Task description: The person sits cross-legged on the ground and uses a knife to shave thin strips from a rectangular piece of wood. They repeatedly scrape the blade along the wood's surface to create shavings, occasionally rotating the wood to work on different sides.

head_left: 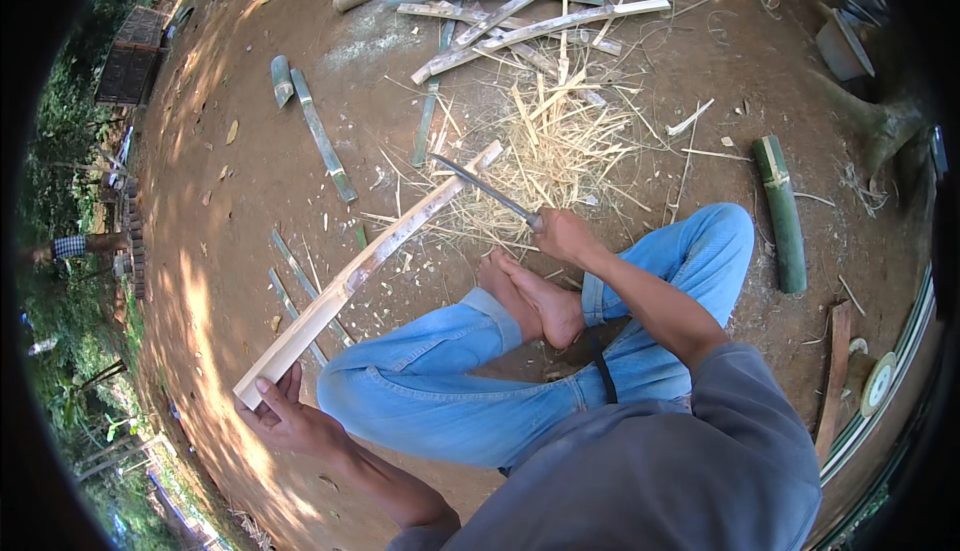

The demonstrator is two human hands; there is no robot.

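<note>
Two hands are at work, set well apart. Your left hand, at 7 o'clock, is clamped on the near end of the long bamboo slat. Your right hand, just right of centre, is closed round the handle of the knife.

Open room: bare dirt ground runs from 8 to 11 o'clock, bounded by greenery along the left rim. Your crossed legs in blue jeans and bare feet fill the space from centre toward 5 o'clock. A pile of split bamboo strips blocks 12 o'clock. A heap of pale shavings lies just beyond the knife.

No packages or labels can be made out. A green bamboo section lies at 3 o'clock, a round pale disc at 4 o'clock. Two short green pieces lie at 10 o'clock.

The slat slants from your left hand up toward 12 o'clock. Its far end touches the knife blade, which crosses it near the tip. Slat and knife together span the gap between your hands.
</note>
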